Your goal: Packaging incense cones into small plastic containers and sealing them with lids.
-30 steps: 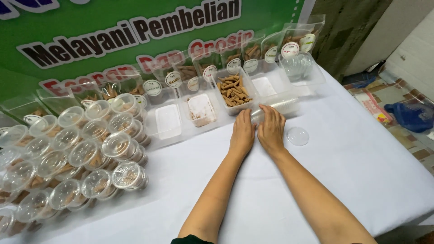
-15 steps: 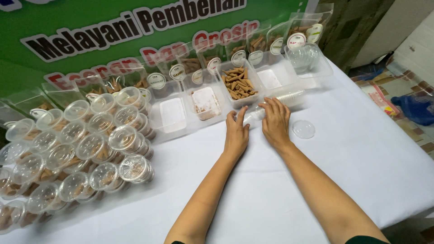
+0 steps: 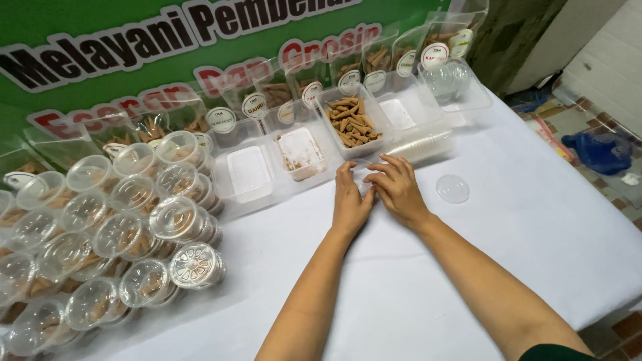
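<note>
A bench (image 3: 468, 267) draped in plain white cloth fills most of the view, with a large green printed banner (image 3: 100, 27) standing along its far edge. To the right of the bench the room shows a tiled floor (image 3: 588, 127) with a crumpled blue bag (image 3: 602, 150) lying on it.

On the left of the bench sits a big heap of round clear plastic tubs with lids (image 3: 114, 227), many holding brown snack pieces. Along the far edge, against the banner, stands a row of clear pouches with round labels (image 3: 294, 93). Just nearer than those is a line of clear rectangular trays (image 3: 251, 174); one, right of centre, holds brown cone-shaped snacks (image 3: 351, 122).

A stack of clear plastic cups lying on its side (image 3: 421, 144) rests just near of the trays, its open end toward the hands. The left hand (image 3: 351, 200) lies palm down on the cloth, fingers spread loosely, gripping nothing. The right hand (image 3: 396, 187) is beside it, fingers curled lightly at the near end of the stack; whether it grips a cup I cannot tell. A single round clear lid (image 3: 453, 188) lies flat to the right of the right hand.
</note>
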